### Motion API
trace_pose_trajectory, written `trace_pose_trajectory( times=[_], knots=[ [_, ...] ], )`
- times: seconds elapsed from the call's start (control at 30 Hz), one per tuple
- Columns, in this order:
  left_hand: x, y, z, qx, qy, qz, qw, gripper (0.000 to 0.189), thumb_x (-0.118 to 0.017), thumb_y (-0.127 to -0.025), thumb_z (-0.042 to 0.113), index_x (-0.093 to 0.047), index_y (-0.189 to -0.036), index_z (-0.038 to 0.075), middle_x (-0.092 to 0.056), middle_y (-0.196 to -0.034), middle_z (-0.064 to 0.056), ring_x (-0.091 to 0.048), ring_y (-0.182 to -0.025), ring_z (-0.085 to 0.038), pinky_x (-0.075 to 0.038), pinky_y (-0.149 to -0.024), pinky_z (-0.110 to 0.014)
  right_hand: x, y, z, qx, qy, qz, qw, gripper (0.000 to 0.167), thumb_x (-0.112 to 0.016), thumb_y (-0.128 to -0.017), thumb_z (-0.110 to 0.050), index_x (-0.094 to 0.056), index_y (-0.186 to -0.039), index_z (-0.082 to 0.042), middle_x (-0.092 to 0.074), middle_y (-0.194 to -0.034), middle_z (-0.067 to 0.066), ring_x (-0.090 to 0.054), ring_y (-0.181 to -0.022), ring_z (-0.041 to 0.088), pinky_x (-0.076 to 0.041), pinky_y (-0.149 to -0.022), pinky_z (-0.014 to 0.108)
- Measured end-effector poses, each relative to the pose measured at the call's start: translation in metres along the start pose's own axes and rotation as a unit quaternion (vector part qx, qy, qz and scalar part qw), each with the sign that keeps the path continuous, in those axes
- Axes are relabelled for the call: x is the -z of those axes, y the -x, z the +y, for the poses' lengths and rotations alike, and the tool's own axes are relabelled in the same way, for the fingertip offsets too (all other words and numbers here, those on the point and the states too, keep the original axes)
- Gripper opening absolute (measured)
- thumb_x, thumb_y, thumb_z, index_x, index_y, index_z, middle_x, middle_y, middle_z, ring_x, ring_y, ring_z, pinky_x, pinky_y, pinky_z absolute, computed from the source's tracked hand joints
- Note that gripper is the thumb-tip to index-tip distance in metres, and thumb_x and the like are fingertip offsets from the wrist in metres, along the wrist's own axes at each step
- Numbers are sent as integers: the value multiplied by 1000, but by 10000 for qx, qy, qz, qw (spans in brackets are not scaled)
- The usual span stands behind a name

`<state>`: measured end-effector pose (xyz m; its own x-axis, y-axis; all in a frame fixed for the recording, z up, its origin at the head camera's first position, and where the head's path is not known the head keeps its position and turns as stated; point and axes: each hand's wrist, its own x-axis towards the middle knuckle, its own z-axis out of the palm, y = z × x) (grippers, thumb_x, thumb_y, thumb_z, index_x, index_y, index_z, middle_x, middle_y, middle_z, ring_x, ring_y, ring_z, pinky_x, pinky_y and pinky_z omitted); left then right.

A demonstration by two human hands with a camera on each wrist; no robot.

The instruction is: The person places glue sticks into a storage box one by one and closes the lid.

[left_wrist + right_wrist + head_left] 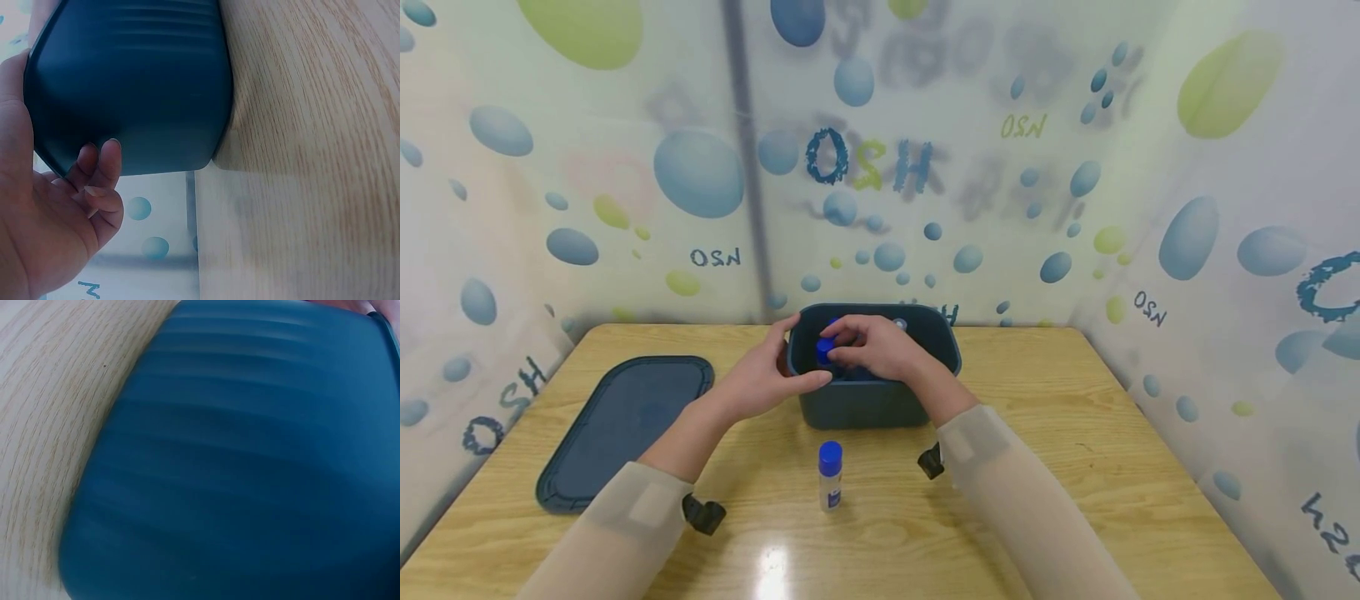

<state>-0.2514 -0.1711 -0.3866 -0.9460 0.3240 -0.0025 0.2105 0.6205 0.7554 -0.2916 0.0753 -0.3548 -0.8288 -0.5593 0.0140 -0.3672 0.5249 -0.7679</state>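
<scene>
A dark blue-green plastic bin (865,407) stands at the far middle of the table. My left hand (760,379) holds its left end, thumb along the front rim and fingers at the outer side; the left wrist view shows those fingers (103,187) bent against the wall. My right hand (880,346) reaches over the front rim and pinches the blue cap of a glue stick (825,350) inside the bin. The bin wall hides that stick's lower part. Nearer to me, another glue stick (831,479) with a blue cap and clear, labelled body stands upright on the table.
A dark blue lid (625,429) with rounded corners lies flat on the left of the wooden table (1037,467). Behind my right hand, a small round pale top (900,323) shows inside the bin. Printed curtains (700,175) enclose the table's back and sides.
</scene>
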Motion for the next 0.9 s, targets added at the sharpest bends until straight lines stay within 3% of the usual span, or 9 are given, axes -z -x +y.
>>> trace_pose_trajectory(
  times=[0.37, 0.73, 0.9],
  knots=[
    [0, 0, -1, -17, 23, 4, 10000, 124, -78, -94, 69, -4, -178, 16, -71, -122, -15, -70, -107, -24, -61, -89, -40, -1, 0, 2, -24, -310, 49, 9995, 35, -73, -108, -23, -71, -142, -16, -73, -128, 11, -77, -97, 19, -62, -100, 53],
    [1, 0, -1, -8, 32, 0, 10000, 124, -78, -94, 69, -3, -178, 17, -70, -119, -14, -69, -104, -24, -60, -85, -37, 0, 0, 1, -72, -623, 247, 9977, 37, -74, -108, -25, -71, -143, -13, -74, -130, 10, -78, -97, 23, -61, -100, 58],
    [0, 0, -2, -33, 141, -36, 9999, 124, -78, -94, 69, -1, -178, 17, -71, -124, -14, -70, -105, -23, -61, -88, -39, 3, 0, 2, 73, -901, 454, 9949, 41, -72, -109, -25, -69, -146, -9, -74, -134, 11, -79, -100, 25, -62, -100, 55]
  ],
)
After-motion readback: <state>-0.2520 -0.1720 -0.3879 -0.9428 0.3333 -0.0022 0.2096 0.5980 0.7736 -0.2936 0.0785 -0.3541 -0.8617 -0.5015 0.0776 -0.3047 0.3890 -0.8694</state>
